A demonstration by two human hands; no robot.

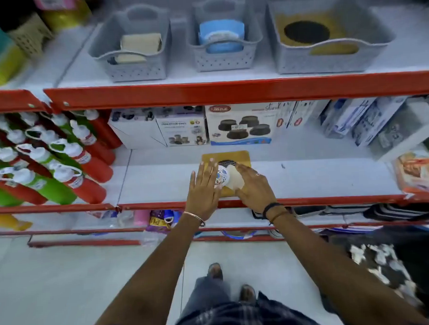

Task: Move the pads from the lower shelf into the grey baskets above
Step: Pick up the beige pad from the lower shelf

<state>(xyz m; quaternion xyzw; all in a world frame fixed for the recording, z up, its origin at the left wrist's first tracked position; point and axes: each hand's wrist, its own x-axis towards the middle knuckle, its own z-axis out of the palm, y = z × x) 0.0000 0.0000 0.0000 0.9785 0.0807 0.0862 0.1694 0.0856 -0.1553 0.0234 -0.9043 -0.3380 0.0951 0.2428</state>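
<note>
Both hands are on the lower shelf (295, 178), at a small pile of pads near its front edge. The left hand (205, 189) lies flat with fingers spread and straight, palm down, resting on the left side of a round white pad with blue print (222, 175) — it is not closed on anything. The right hand (255, 187) touches a pale cream square pad (235, 177) that overlaps the round one; the fingers curl over its lower edge, but I cannot tell if they really pinch it. Under both lies a yellow square pad with a dark round centre (240, 157), flat on the shelf.

On the upper shelf (56, 63) stand three grey baskets, side by side. The left basket (130, 67) holds cream pads, the middle basket (225, 61) holds approx. a few blue ones, and the right basket (327, 59) — the largest — has a yellow pad with a dark centre inside.

Behind the pile, at the back of the lower shelf, are product boxes (239, 124). To the left lie red and green bottles (61, 159) w/ white caps, packed close together.
</note>
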